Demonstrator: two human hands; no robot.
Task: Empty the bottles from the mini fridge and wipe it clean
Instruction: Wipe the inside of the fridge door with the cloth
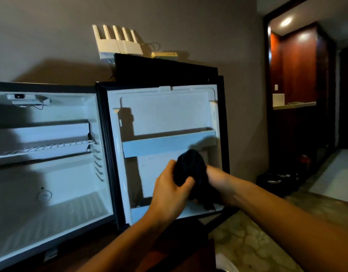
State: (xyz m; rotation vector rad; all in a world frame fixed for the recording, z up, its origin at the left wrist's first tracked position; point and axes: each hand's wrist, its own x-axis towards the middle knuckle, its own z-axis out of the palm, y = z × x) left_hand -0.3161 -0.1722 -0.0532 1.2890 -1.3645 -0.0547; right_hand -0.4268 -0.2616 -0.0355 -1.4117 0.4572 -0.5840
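Mini fridge (pixel 51 173) open, door (pixel 165 118) swung to 3 o'clock of the cabinet. Both hands at the door's lower panel: left hand (pixel 169 191) fingers clenched around a dark cloth (pixel 190 169), right hand (pixel 222 185) gripping its 3 o'clock side. Wire shelf (pixel 41 148) inside cabinet.

white router (pixel 118 43) (five antennas), yellow box (pixel 165 55)

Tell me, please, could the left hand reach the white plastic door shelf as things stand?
Probably yes: the left hand holds the black cloth just below the white plastic door shelf, with nothing between them and the fridge door open.
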